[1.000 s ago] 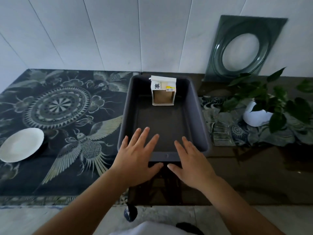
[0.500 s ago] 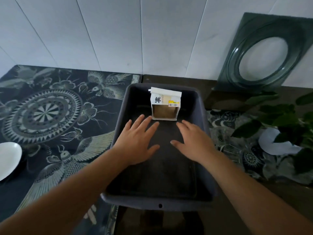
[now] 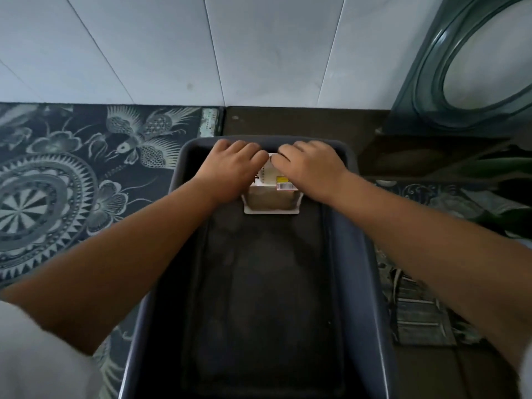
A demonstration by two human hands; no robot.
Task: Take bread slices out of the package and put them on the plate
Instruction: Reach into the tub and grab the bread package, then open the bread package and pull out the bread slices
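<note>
Two bare hands reach into a dark bin (image 3: 357, 254) that sits on the counter. The bread package (image 3: 272, 194) stands upright at the far end of the bin, close to the back wall. It is a small white bag with a yellow sticker, and brown bread shows through its clear front.

The left hand (image 3: 230, 165) lies over the top left of the package. The right hand (image 3: 312, 165) lies over the top right. Both hands curl down onto the top of the bag, and their fingertips almost meet in the middle. The fingers of each hand are bent and close together. They seem to pinch the top of the bag, but the grip itself is hidden behind the knuckles, so I cannot tell how tight it is.

A dark cloth (image 3: 72, 168) with pale flowers and a big round pattern covers the counter to the left of the bin. A green frame (image 3: 417, 82) with a round hole leans on the white tiled wall (image 3: 201, 47) at the far right. Some leaves (image 3: 506, 168) show below it.
</note>
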